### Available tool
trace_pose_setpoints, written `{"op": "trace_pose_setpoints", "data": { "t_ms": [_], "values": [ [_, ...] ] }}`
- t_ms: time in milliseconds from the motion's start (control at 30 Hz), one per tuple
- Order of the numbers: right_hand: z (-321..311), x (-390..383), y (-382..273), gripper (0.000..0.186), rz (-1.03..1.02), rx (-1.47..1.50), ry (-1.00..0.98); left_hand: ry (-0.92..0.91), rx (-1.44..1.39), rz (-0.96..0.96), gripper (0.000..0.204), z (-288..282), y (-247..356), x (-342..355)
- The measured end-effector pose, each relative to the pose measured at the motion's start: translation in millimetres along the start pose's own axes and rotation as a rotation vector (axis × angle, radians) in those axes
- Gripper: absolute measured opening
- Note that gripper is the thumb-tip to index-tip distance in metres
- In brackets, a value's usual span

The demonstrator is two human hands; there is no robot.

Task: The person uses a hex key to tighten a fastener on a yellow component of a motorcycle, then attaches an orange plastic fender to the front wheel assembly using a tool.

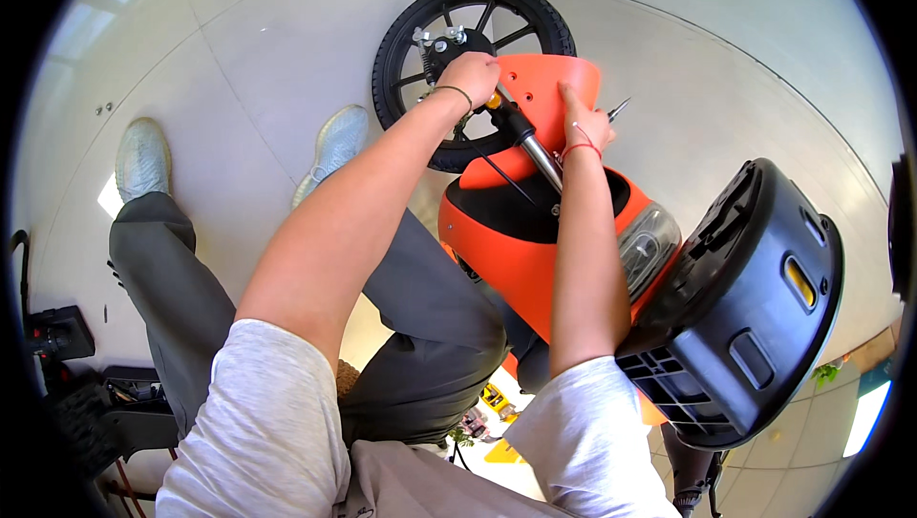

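Upper centre of frame: left hand (468, 72) closed around the top of the fork leg (531, 144), beside the black front wheel (473, 64). Right hand (585, 122) open, fingers pressed flat on the orange mudguard (549, 84), just right of the fork. Fork axis slanting from upper left down to lower right, into the orange scooter body (521, 251). Left hand nearer the wheel.

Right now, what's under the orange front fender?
Under the orange front fender sits the black front wheel, spokes and tyre showing beyond it. The fender, left hand and right hand cover the wheel's near side; the axle area is partly hidden.
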State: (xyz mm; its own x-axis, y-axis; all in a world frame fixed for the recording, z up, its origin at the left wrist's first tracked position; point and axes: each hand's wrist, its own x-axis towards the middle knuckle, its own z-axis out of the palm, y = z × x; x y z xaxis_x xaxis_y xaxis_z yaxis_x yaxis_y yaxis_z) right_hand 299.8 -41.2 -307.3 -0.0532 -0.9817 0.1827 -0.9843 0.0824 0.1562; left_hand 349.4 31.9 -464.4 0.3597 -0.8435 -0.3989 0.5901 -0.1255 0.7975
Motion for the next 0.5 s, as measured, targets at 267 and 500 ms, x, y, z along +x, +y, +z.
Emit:
{"op": "trace_pose_setpoints", "data": {
  "t_ms": [267, 500],
  "values": [
    [9.5, -3.1, 1.5, 0.101, 0.0, 0.078, -0.153, -0.026, 0.142, 0.008, 0.037, -0.4, 2.0, 9.7],
    [9.2, -3.0, 2.1, 0.096, 0.005, 0.156, -0.135, -0.094, 0.241, -0.048, 0.035, -4.4, 0.6, 25.5]
  ]
}}
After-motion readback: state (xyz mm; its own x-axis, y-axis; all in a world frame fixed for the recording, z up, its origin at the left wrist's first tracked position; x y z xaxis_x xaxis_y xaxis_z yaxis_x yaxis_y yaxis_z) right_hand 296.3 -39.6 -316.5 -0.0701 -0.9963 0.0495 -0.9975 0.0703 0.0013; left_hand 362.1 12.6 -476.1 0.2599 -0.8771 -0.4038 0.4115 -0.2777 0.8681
